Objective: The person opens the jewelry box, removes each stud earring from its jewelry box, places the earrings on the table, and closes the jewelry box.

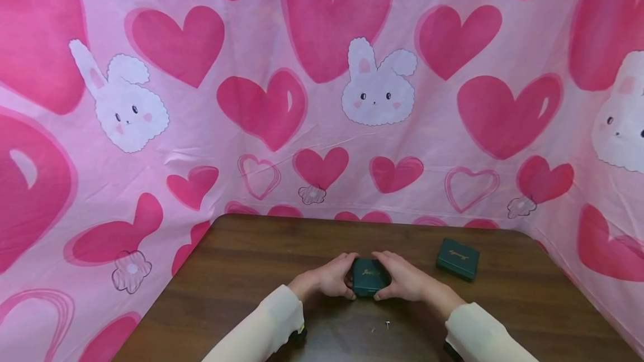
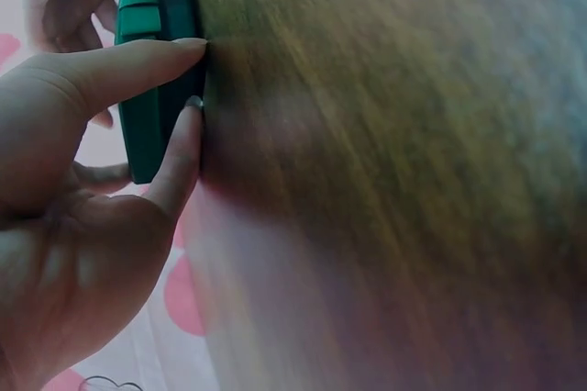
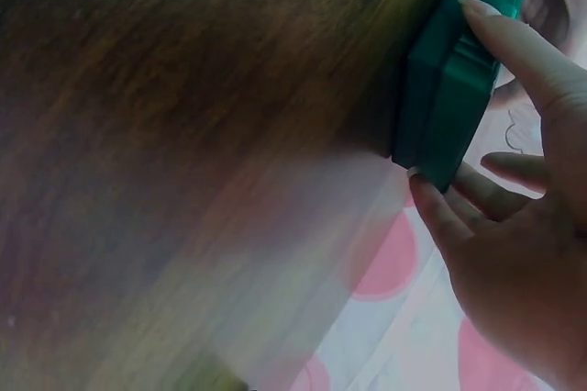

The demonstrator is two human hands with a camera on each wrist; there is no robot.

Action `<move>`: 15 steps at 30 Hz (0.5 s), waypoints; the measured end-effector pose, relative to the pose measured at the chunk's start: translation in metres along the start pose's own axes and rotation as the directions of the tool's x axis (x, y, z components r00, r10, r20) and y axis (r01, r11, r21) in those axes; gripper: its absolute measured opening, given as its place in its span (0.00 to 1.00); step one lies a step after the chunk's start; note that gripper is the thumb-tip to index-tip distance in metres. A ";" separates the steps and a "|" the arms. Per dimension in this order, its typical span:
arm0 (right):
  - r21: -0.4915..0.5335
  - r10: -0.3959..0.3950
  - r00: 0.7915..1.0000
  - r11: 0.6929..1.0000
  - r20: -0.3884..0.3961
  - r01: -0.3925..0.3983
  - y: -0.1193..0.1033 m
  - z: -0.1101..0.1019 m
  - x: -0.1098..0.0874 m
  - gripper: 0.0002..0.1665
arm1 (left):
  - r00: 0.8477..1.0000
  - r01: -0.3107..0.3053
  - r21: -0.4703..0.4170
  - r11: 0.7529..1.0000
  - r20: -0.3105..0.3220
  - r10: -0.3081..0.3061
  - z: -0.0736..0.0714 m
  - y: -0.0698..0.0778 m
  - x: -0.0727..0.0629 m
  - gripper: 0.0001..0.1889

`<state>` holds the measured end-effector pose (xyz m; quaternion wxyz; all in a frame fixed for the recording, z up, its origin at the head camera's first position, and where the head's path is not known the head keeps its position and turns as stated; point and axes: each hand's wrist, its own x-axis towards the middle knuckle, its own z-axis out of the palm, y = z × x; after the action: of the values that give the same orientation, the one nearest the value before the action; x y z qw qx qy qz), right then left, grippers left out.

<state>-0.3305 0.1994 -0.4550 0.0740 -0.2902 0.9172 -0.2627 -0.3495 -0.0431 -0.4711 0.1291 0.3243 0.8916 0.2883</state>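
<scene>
A dark green jewelry box (image 1: 369,278) with gold lettering on its lid sits on the wooden table between the two hands. Its lid appears closed in the head view. My left hand (image 1: 334,277) grips the box's left side, with the thumb near its front edge. From the right, my right hand (image 1: 404,279) holds the opposite side, thumb at the front corner. In the right wrist view a seam runs along the side of the green box (image 3: 445,88). Nearer to me lie two tiny pieces, a shiny stud-like one (image 1: 387,324) and a fainter one (image 1: 373,329).
A second green box (image 1: 458,259) with gold lettering lies closed at the right rear of the brown table (image 1: 251,250). Pink cloth (image 1: 322,138) printed with hearts and rabbits hangs behind the table and along its sides.
</scene>
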 end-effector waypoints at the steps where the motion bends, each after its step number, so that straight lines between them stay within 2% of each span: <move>1: -0.004 -0.001 1.000 1.000 0.004 0.001 -0.001 0.000 0.001 0.57 | 1.000 0.003 -0.012 1.000 0.002 -0.003 0.000 0.000 0.000 0.46; 8: -0.047 -0.017 0.999 0.999 0.041 0.019 -0.012 -0.002 0.006 0.56 | 0.999 0.037 -0.113 0.993 0.016 -0.035 0.000 0.003 -0.005 0.45; 15: -0.098 -0.066 0.997 0.993 0.047 0.070 -0.022 0.001 0.013 0.52 | 1.000 0.027 -0.088 0.996 0.007 -0.027 0.001 0.004 -0.007 0.45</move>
<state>-0.3299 0.1762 -0.4438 0.0703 -0.3303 0.9169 -0.2125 -0.3419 -0.0443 -0.4691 0.1498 0.3071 0.8820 0.3245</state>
